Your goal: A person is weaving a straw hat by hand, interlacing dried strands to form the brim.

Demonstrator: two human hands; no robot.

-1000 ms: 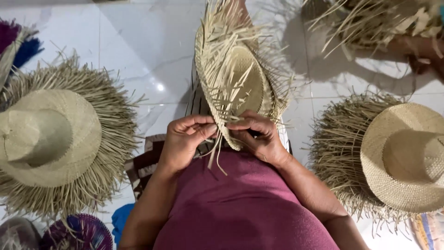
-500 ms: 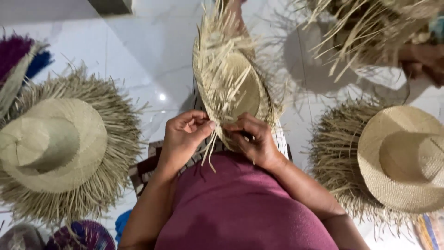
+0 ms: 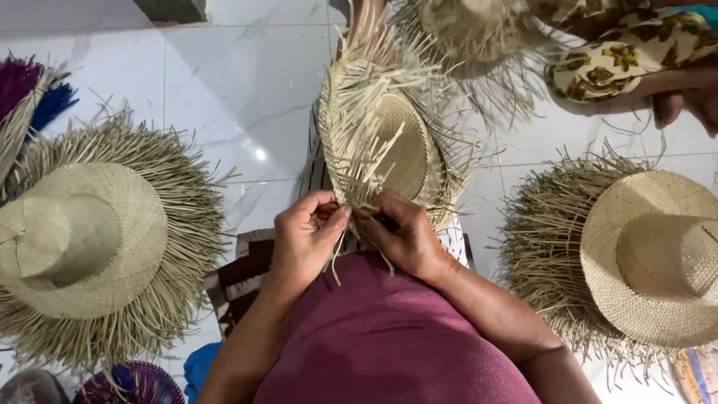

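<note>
An unfinished straw hat (image 3: 389, 142) stands on edge in front of me, its inside facing me and loose straw ends sticking out all around the brim. My left hand (image 3: 303, 236) pinches straw strands at the hat's near edge. My right hand (image 3: 404, 236) grips the same edge right beside it, fingers curled over the strands. The two hands almost touch. A few loose strands hang down between them over my maroon top.
A finished straw hat with a fringed brim (image 3: 90, 239) lies on the white tiled floor at left, another straw hat (image 3: 643, 254) at right. A further fringed hat (image 3: 471, 37) and another person's patterned sleeve (image 3: 621, 52) are at the top right. Purple and blue woven pieces (image 3: 30, 97) sit at far left.
My view has shifted slightly. Both hands keep working the strands at the hat's near edge, the left fingers closing nearer the right hand.
</note>
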